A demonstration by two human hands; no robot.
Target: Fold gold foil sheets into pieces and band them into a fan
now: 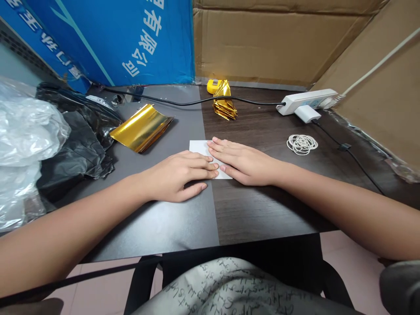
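At centre of dark table, left hand and right hand lie open and flat, fingertips on white rectangular paper sheet, seemingly pinning it steady. Curved gold foil sheet left; folded gold foil stack far, within reach.

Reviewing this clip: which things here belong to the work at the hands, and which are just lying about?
In use: left hand and right hand, both resting flat on a white rectangular paper sheet.

Lying about: a curled gold foil sheet, a pile of folded gold foil, a loop of white rubber bands, a white power strip, a crumpled clear plastic bag.
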